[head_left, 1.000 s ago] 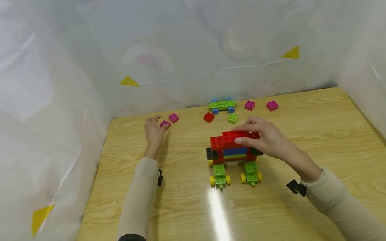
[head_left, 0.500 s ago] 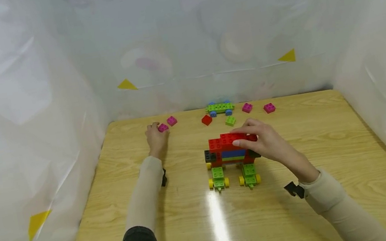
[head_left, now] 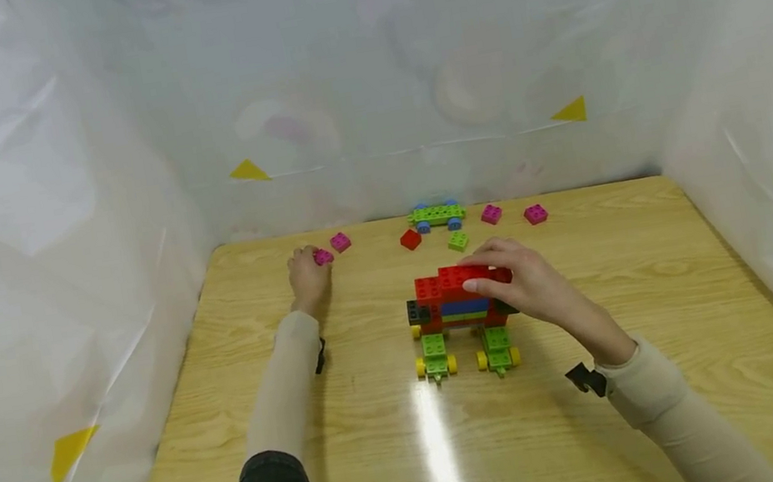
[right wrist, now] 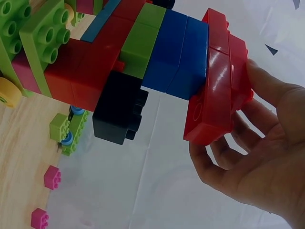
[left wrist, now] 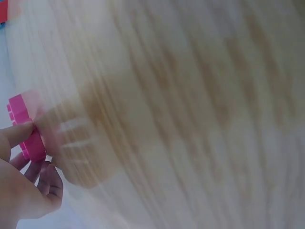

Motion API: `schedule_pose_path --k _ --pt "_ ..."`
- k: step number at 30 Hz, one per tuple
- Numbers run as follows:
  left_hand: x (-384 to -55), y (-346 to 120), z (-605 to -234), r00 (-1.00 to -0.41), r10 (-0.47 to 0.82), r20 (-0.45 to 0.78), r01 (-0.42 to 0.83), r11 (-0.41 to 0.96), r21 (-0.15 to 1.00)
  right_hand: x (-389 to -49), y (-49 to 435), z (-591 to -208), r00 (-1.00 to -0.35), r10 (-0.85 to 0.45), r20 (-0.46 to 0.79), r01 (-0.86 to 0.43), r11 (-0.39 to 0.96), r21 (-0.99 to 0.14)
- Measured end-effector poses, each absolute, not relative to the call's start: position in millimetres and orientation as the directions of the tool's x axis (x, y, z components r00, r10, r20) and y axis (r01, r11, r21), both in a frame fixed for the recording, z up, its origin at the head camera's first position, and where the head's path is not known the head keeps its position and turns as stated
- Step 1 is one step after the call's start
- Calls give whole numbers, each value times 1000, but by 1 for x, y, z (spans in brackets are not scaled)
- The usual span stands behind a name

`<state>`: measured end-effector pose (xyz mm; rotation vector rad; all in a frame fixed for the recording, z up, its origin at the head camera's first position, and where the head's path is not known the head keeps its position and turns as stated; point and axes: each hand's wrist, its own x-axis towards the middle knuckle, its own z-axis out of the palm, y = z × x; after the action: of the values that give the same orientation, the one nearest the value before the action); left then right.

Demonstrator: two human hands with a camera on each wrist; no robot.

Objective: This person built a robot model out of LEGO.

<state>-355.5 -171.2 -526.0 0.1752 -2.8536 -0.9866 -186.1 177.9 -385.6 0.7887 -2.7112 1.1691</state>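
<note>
At the far left of the table, my left hand [head_left: 309, 277] pinches a pink brick [head_left: 323, 257] between thumb and fingers. The left wrist view shows that pink brick [left wrist: 34, 145] low over the wood, with the thumb across its near side. In the middle stands a built model [head_left: 465, 308] of red, blue, green and black bricks on green wheeled bases with yellow wheels. My right hand [head_left: 532, 277] holds the top red bricks [head_left: 457, 280] of it. In the right wrist view, thumb and fingers of my right hand [right wrist: 267, 148] curl round those red bricks [right wrist: 217, 81].
A second pink brick [head_left: 339, 242] lies just beside the left hand's one. Along the back edge are a red brick [head_left: 411, 239], a green wheeled base [head_left: 436, 215] with blue wheels, a green brick [head_left: 458, 241] and two more pink bricks [head_left: 492, 214]. White sheeting [head_left: 407, 86] encloses the table.
My left hand's fingers, spread over the pink brick a second ago, have closed on it. My right hand stays on the model's top; the whole head view has shifted slightly.
</note>
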Motion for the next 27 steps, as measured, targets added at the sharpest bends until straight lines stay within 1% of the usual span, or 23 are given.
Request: schedule_pose_path --k 6,13,18,21,27 --pt "-350 -174 -523 -989 -120 81 -34 737 675 -186 178 -385 -866 -425 264 -484 578 -657" --pt "-342 -175 -518 -987 -85 135 50 639 768 -187 179 -385 -863 -428 267 -489 578 -653" --pt "-335 -175 -515 -985 -85 151 76 570 818 -187 179 -385 -865 -427 265 -486 579 -654" --pt "-330 -174 -514 -983 -76 168 99 551 829 -187 179 -384 -867 -423 264 -484 583 -653" --pt "-322 -172 -512 -971 -29 238 185 542 820 -187 179 -384 -868 -421 261 -481 589 -649"
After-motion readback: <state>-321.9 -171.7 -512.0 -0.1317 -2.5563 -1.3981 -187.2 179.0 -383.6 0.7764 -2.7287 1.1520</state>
